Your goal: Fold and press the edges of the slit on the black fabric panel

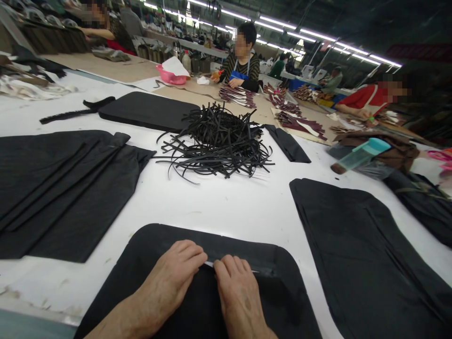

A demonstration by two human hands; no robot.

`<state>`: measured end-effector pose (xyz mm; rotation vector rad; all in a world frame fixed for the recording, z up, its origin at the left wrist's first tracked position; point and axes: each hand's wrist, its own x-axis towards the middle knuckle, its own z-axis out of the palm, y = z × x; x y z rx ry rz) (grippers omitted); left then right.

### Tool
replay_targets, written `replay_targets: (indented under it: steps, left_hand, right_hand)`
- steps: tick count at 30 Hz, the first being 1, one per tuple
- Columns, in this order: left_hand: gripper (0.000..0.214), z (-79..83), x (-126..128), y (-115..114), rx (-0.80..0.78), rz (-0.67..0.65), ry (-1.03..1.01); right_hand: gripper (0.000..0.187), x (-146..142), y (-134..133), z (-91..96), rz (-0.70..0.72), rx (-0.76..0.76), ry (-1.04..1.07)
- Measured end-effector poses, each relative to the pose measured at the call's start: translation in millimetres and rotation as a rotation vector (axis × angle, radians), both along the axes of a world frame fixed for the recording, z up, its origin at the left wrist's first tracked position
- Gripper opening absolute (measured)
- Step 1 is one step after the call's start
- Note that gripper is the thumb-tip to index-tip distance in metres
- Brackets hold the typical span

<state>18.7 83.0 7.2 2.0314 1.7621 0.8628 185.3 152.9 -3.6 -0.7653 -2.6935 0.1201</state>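
A large black panel (169, 235) with rounded corners lies on the white table in front of me. Both hands are close together over its upper part, fingers curled down. My left hand (181, 268) pinches the black material at a fold or edge. Just beside it, my right hand (238, 285) grips the same edge with bent fingers. A thin white strip (209, 264) shows between the hands, and a bit of white appears right of the right fingers. The thumbs and fingertips are mostly hidden.
A heap of narrow black strips (222, 139) lies beyond the panel, beside a thick black slab (148, 110). Black sheets (67, 188) are stacked left, more black panels (367, 254) right. A teal-lidded bottle (363, 153) lies at right. Co-workers (243, 66) sit across the table.
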Motion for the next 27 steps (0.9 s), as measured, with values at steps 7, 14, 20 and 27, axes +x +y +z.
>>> replay_targets:
  steps: [7,14,20,27]
  left_hand:
    - [0.026,-15.6,4.5,-0.5,-0.079,-0.008,0.172]
    - [0.033,-16.3,-2.7,-6.3,-0.098,0.010,0.158]
    - [0.024,-10.9,13.0,3.3,-0.123,0.000,0.195]
    - [0.026,-16.8,12.0,1.8,0.017,-0.006,0.164]
  right_hand:
    - [0.028,19.6,9.2,-6.0,0.004,-0.025,0.031]
    - [0.027,44.6,20.3,-1.5,-0.035,-0.035,-0.001]
    - [0.022,19.0,9.7,-2.0,0.007,-0.052,0.018]
    - [0.030,11.6,8.4,-1.9,-0.006,-0.070,0.073]
